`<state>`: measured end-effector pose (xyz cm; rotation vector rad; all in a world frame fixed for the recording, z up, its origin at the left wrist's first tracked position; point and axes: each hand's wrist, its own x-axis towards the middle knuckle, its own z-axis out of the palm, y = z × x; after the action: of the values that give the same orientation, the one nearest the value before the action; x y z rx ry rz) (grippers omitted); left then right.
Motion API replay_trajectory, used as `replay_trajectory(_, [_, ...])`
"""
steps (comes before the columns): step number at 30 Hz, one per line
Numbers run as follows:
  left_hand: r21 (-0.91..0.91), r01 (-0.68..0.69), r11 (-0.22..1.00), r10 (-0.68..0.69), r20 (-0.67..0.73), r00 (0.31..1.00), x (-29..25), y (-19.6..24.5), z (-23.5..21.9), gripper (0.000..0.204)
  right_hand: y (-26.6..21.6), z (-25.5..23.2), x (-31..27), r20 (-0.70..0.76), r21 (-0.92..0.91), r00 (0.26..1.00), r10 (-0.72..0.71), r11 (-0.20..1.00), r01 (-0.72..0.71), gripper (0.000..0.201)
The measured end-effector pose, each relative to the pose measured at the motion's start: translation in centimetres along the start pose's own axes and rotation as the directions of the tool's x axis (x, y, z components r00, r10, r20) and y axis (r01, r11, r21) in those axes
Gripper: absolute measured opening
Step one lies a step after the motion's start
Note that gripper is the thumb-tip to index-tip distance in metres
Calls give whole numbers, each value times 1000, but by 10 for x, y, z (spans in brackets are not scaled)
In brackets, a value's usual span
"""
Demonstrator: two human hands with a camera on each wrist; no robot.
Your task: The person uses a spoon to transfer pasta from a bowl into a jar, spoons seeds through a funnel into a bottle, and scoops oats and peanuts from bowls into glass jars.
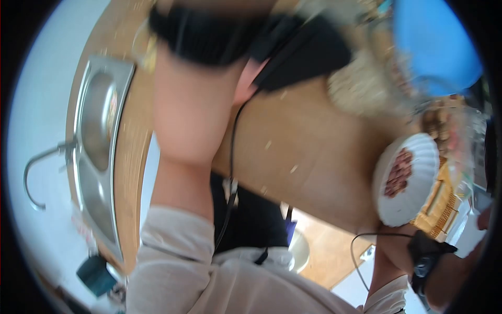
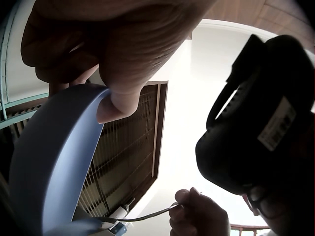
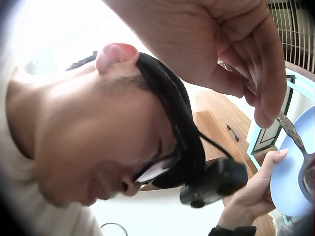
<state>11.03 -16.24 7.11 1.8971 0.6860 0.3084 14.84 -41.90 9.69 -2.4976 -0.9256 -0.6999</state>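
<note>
The smooth, curved blue bowl (image 2: 37, 142) was in the left hand (image 2: 118, 44), gripped at the rim; the right hand (image 3: 221, 46) held a patterned metal spoon (image 3: 291, 132), its head cut off by the view's edge. Blur softened the wooden desk (image 1: 308, 141).

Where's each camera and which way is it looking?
Head: worn on the person's head, looks down at the counter and sink; forearms and sleeves show.
Left wrist: worn there, seemingly looks up past the left hand, holding a blue bowl, toward the right hand.
Right wrist: worn there, looks past the right hand, pinching a spoon, at the head and left hand.
Both wrist views share both hands, bowl and spoon.
</note>
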Motion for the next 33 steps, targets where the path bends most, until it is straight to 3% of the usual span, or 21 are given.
replay_trajectory(2, [-34, -153, 988, 154, 18, 988, 18, 37, 5, 35, 22, -24, -4, -150, -104, 989, 13, 994, -29, 27])
replay_trajectory(3, [-44, -213, 976, 215, 31, 976, 21, 63, 7, 35, 16, -25, -1, -168, -26, 983, 69, 997, -74, 28])
replay_trajectory(5, [-273, -320, 907, 400, 325, 857, 53, 41, -12, 40, -5, -19, 7, -154, 162, 973, 172, 976, -147, 29])
replay_trajectory(6, [-272, -340, 900, 420, 335, 843, 56, 37, -7, 40, -15, -14, 12, -123, 264, 969, 213, 948, -175, 29])
replay_trajectory(8, [-250, -423, 871, 462, 122, 878, 57, 33, -1, 40, -26, -8, 19, -37, 468, 962, 270, 855, -222, 30])
replay_trajectory(12, [-196, -448, 872, 485, 226, 845, 59, 33, -6, 42, -28, -6, 20, -12, 499, 953, 303, 828, -257, 33])
replay_trajectory(14, [-197, -400, 895, 441, 251, 862, 56, 36, -5, 40, -38, 1, 18, -51, 644, 907, 419, 708, -290, 35])
replay_trajectory(15, [-194, -407, 893, 447, 255, 858, 54, 37, -4, 40, -38, -3, 20, -58, 646, 904, 424, 706, -290, 35])
replay_trajectory(17, [-242, -375, 895, 433, 267, 861, 51, 38, -1, 38, -36, -16, 27, 154, 562, 965, 214, 784, -263, 35])
replay_trajectory(18, [-243, -379, 893, 438, 272, 857, 51, 38, 0, 38, -30, -19, 28, 178, 583, 970, 164, 777, -238, 33])
replay_trajectory(25, [-310, -362, 879, 436, 215, 874, 51, 38, 4, 40, -32, -16, 29, 121, 615, 978, 168, 761, -207, 31])
replay_trajectory(33, [-321, -328, 889, 403, 203, 893, 54, 39, 2, 38, -37, -3, 31, 76, 706, 957, 280, 662, -250, 24])
